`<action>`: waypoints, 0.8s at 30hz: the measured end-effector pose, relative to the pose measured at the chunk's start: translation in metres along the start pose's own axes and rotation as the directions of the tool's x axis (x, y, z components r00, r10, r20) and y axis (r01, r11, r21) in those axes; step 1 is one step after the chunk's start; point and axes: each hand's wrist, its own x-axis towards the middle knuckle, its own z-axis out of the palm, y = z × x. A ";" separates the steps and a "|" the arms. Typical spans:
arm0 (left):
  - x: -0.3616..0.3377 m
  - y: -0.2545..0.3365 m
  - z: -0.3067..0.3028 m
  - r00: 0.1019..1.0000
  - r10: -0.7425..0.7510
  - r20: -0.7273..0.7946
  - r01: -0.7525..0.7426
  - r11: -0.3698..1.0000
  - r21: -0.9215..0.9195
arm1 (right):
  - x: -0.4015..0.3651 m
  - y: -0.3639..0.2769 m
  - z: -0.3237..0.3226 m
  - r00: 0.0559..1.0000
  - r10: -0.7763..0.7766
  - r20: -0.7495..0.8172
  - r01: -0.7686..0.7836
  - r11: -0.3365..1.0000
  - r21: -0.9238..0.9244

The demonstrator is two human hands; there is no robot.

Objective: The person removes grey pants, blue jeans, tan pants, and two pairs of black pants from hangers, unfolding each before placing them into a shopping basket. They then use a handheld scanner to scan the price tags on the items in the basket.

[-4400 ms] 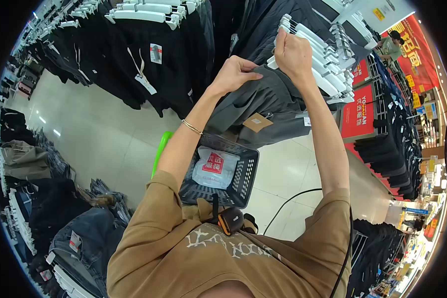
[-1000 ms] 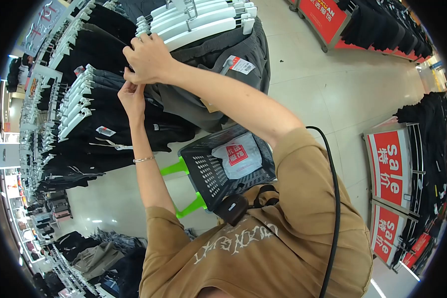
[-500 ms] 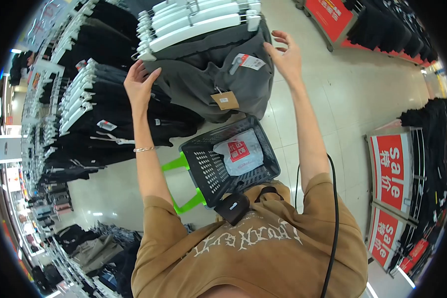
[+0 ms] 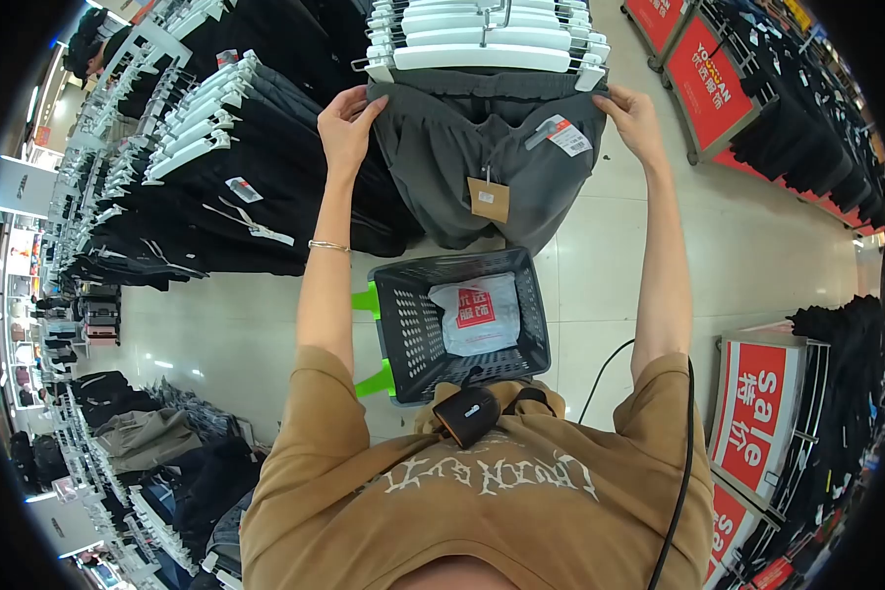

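Note:
Dark grey pants (image 4: 433, 162) with an elastic waistband hang from a white clip hanger (image 4: 492, 57) in front of me. A white price label (image 4: 569, 138) and a brown cardboard tag (image 4: 489, 200) sit on their front. My left hand (image 4: 348, 130) pinches the left end of the waistband, just below the hanger clip. At the opposite end, my right hand (image 4: 633, 122) holds the waistband between thumb and fingers. The waistband is spread level between both hands. Several more white hangers are stacked behind this one.
Below the pants, a dark shopping basket (image 4: 393, 324) with green handles holds a white plastic bag (image 4: 497, 334). Racks of black clothes (image 4: 265, 187) line the left. Red sale signs (image 4: 754, 413) and clothes racks stand on the right. A black cable (image 4: 686, 462) runs past my right arm.
Both hands, loosely open at the sides of the pants before, have closed on the waistband ends. The pants now face me squarely, and the view has turned slightly.

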 end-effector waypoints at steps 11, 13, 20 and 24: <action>-0.003 0.007 0.002 1.000 0.002 0.004 -0.003 0.997 0.075 | 0.003 0.011 -0.004 0.986 0.049 0.158 -0.055 0.998 0.032; -0.005 0.006 0.002 1.000 0.007 -0.001 -0.007 0.997 0.078 | -0.001 0.001 0.000 0.988 0.051 0.146 -0.055 0.998 0.023; -0.009 0.004 -0.009 1.000 0.008 -0.008 -0.007 0.998 0.068 | -0.007 -0.013 0.006 0.997 0.037 0.072 -0.034 0.999 -0.042; -0.014 0.003 -0.021 0.999 -0.002 -0.032 0.004 0.998 0.062 | -0.008 -0.016 0.007 0.997 0.041 0.063 -0.037 0.997 -0.064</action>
